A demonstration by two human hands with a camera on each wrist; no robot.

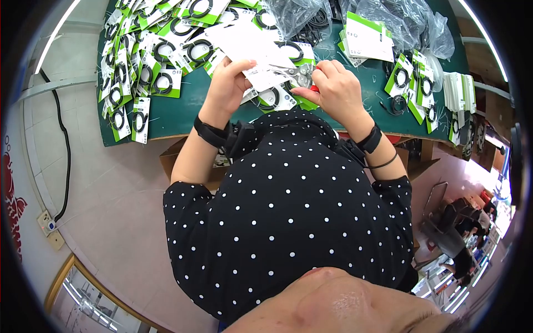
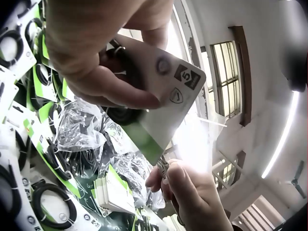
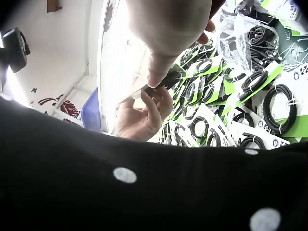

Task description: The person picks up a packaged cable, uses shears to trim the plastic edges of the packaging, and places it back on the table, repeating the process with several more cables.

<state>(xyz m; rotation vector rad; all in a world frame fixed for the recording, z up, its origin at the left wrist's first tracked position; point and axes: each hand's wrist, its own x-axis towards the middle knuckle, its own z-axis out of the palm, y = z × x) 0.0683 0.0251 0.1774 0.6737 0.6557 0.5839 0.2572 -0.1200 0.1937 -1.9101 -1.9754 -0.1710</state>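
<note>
My left hand [image 1: 227, 80] pinches a white and green cable card [image 2: 180, 103] by its side. A coiled black cable [image 2: 126, 72] is fastened to the card, partly hidden by my fingers. My right hand [image 1: 337, 89] grips metal pliers [image 1: 301, 71] with red on the handle, most of which the hand covers. In the left wrist view the metal end of the pliers is right at the green lower corner of the card, with the right hand [image 2: 195, 195] just below. In the right wrist view both hands come together at the card, seen nearly edge-on.
Carded black cables [image 1: 164, 83] lie heaped over the left of the green table [image 1: 191, 108]. Clear plastic bags [image 1: 388, 25] with loose cables are at the back. A stack of cards [image 1: 366, 39] lies right of centre, more carded cables [image 1: 401, 77] farther right, beside upright white cards [image 1: 458, 91].
</note>
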